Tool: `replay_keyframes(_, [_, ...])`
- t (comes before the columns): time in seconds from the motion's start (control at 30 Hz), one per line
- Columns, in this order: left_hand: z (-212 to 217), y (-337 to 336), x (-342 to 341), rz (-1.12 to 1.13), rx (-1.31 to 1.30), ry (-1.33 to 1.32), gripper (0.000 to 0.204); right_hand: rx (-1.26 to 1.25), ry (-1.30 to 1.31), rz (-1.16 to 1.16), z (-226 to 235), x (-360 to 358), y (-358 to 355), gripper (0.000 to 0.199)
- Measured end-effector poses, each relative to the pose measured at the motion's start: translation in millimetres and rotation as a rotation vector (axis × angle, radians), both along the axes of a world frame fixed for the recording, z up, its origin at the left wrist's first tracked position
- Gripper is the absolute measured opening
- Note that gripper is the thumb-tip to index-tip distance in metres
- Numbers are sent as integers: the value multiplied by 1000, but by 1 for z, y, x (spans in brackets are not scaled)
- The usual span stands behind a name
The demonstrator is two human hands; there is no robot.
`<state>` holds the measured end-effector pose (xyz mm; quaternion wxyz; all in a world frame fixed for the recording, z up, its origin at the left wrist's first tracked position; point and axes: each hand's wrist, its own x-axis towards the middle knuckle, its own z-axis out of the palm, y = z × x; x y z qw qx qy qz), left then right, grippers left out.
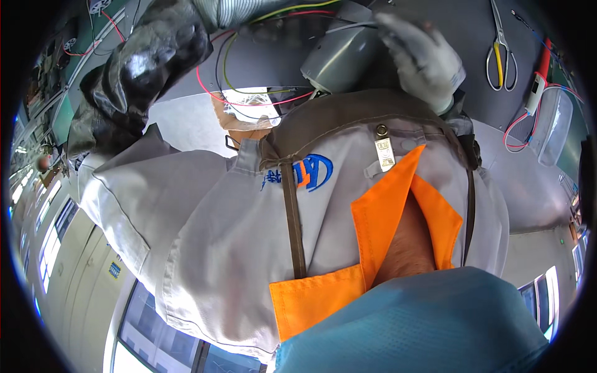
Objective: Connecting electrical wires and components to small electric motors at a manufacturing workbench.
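Observation:
My right hand (423, 59), in a light grey glove, grips the right side of a grey round motor-like housing (339, 56) held just above my chest. Red, yellow and green wires (249, 93) run from the housing down over a small clear and white part (249, 112). At the upper left, my left hand (146, 59) is in a shiny black glove with its fingers curled. What it holds is hidden. My grey work jacket with an orange collar (373, 211) fills the middle of the view.
A grey worktop (460, 37) lies beyond my hands. Yellow-handled pliers (500, 53) lie on it at the upper right. Beside them are a red-handled tool (540, 78), red and blue wires (516, 133) and a clear plastic tray (553, 124). Green benches (56, 81) stand far left.

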<state>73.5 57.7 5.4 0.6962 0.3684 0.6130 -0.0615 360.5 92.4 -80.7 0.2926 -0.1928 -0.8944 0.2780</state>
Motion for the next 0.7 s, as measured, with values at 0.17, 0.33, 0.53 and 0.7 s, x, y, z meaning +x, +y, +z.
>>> replay_keyframes(0.17, [-45, -24, -10, 216, 412, -343, 42, 308, -92, 50, -1, -6, -8, 52])
replay_keyframes(0.33, [-31, -16, -3, 75, 608, -365, 32, 336, -111, 39, 3, -11, -9, 50])
replay_keyframes(0.53, [-34, -9, 12, -376, 1148, 597, 49, 416, -202, 32, 3, -5, -11, 48])
replay_keyframes(0.7, [-80, -35, 2, 102, 1163, -287, 64, 466, -206, 69, 12, -8, -13, 48])
